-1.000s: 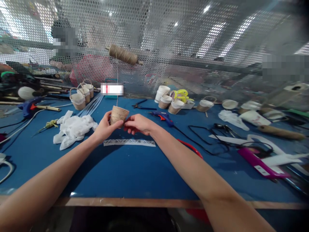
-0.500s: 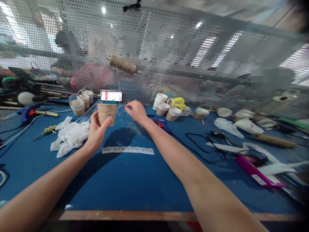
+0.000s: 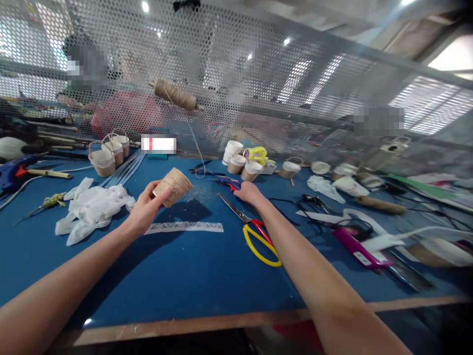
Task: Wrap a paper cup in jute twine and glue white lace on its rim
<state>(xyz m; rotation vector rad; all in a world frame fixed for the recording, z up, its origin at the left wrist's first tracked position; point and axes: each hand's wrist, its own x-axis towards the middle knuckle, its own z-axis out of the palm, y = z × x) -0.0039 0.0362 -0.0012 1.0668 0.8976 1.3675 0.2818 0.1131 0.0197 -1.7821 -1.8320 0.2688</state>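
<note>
Perforated mesh screen (image 3: 258,74) stands along the far side of the blue table (image 3: 185,281). Both bare forearms reach in from the near edge, left one angling toward centre, right one stretched out further and nearly straight.

White cloth (image 3: 92,209) lies crumpled just to the left of the left hand (image 3: 143,211). Yellow-handled scissors (image 3: 242,217) lie flat on the table, just left of the right forearm, blades pointing away. Patterned strip (image 3: 185,227) lies flat below the left hand, between the two arms. Twine spool (image 3: 175,94) hangs on the mesh, up and behind, with a loose strand (image 3: 195,148) dropping to the table.

Left hand is raised off the table, palm turned inward. Thumb is on the near side and fingers are wrapped behind a twine-wrapped cup (image 3: 173,185). Grip is closed on the cup wall. Cup is above and right of the palm, tilted, mouth up-left, clear of the table.

Right hand (image 3: 250,193) is low, palm down, fingertips at the blue and red glue gun (image 3: 226,183). Can't tell whether it grasps it or only touches it.

Small baskets (image 3: 102,161) are far left, paper cups (image 3: 236,162) beyond the right hand.
</note>
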